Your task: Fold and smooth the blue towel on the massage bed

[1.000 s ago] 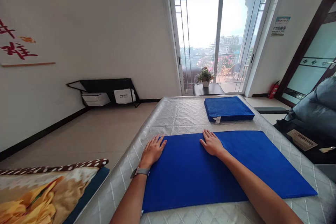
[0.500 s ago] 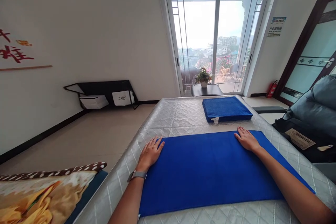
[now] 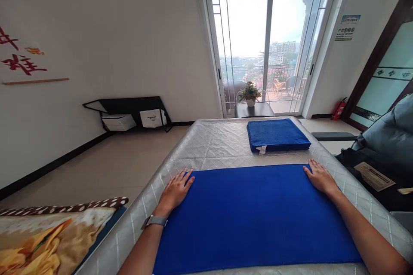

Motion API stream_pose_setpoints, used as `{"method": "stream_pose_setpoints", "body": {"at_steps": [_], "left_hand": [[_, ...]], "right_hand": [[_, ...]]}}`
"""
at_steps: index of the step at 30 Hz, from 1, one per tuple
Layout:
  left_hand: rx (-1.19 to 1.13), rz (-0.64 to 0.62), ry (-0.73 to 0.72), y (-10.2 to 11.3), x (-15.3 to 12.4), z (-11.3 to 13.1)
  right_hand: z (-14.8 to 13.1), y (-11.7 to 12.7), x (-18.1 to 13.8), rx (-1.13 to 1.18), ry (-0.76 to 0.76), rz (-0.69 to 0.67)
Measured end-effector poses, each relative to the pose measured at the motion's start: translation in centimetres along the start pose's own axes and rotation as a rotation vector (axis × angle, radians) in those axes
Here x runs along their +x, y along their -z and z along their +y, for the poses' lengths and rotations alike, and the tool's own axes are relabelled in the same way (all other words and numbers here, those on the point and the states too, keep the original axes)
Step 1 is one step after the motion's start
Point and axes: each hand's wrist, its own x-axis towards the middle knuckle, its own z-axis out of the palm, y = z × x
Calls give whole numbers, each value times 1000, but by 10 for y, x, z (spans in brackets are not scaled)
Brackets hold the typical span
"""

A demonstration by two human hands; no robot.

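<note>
A blue cloth (image 3: 251, 215), like a towel, lies spread flat on the silver quilted mattress (image 3: 219, 137). On its far left corner rests my left hand (image 3: 177, 188), palm down with the fingers outstretched; a watch with a grey band is on that wrist. My right hand (image 3: 321, 177) lies flat over the far right corner, fingers extended and the thumb a little apart. Beyond the spread cloth sits a neat stack of folded blue cloths (image 3: 278, 134) with a white tag (image 3: 262, 150) hanging from its near side.
A chair with a potted plant (image 3: 250, 94) stands past the far end, before the glass sliding door. To the right is a dark padded seat (image 3: 396, 124) with a black bag. A patterned blanket (image 3: 74, 232) lies at the lower left. A black rack (image 3: 129, 109) leans by the wall.
My right hand has slid right to the cloth's far right corner. My left hand has shifted slightly left and nearer. The cloth has moved a little toward me.
</note>
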Motion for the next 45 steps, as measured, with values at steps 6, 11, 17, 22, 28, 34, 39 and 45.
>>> {"method": "stream_pose_setpoints", "body": {"at_steps": [6, 11, 17, 22, 28, 34, 39, 45], "left_hand": [[-14, -37, 30, 10, -2, 9], [-17, 24, 23, 14, -3, 16], [-50, 111, 1, 25, -7, 21], [-135, 96, -29, 35, -10, 28], [-189, 111, -86, 32, -10, 37], [-187, 98, -93, 24, -9, 34], [-159, 140, -123, 18, -7, 30], [-118, 148, -141, 11, -5, 26]], "right_hand": [[7, -6, 4, 5, 20, 21], [11, -9, 7, 7, 32, 44], [-6, 9, -7, -161, 22, 242], [-36, 29, -23, -323, 117, 393], [-146, 41, -52, -154, 335, 294], [-307, 51, -99, 161, 717, 54], [-397, 47, -111, 287, 766, -69], [-436, 20, -100, 316, 686, -147]]}}
